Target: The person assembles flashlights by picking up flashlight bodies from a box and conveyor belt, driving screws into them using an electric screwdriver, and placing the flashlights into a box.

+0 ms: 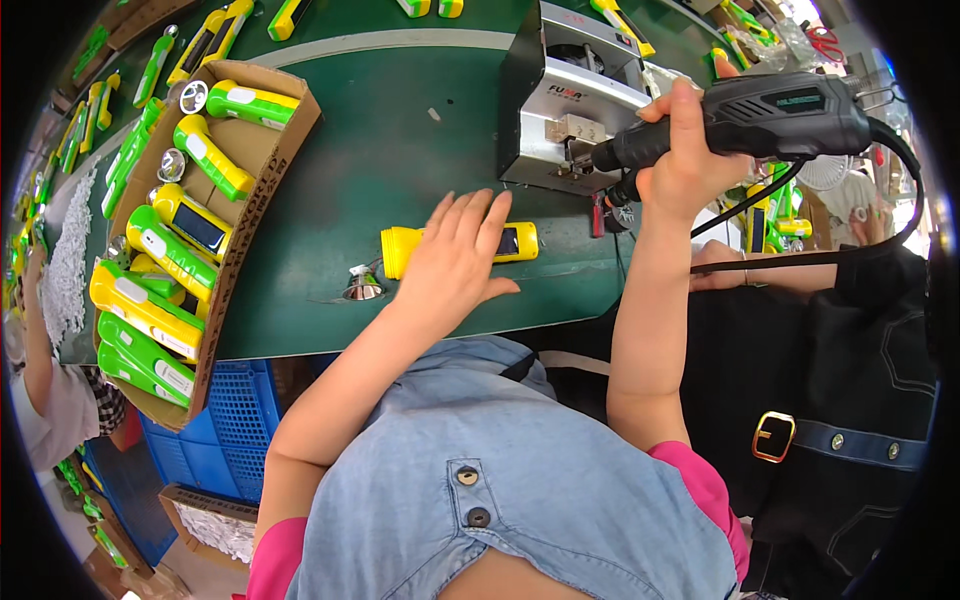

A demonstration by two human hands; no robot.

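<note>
A yellow flashlight body [401, 251] with a dark panel lies on the green bench in front of me. My left hand [456, 248] rests flat across it, fingers stretched past its far side and thumb apart; the middle of the body is hidden beneath the palm. Beside its left end sits a small shiny reflector cup [363, 284]. My right hand [690, 160] is wrapped round a black electric screwdriver [785, 112], held sideways. The screwdriver's nose points left and reaches the front of a metal screw feeder [575, 115].
A cardboard tray [262, 195] of green and yellow flashlights stands at left, above blue crates [225, 405]. The screwdriver's black cable [890, 252] loops at right, near a person in dark clothing [800, 370]. Further flashlights [210, 38] lie along the back. White pieces [70, 265] are heaped far left.
</note>
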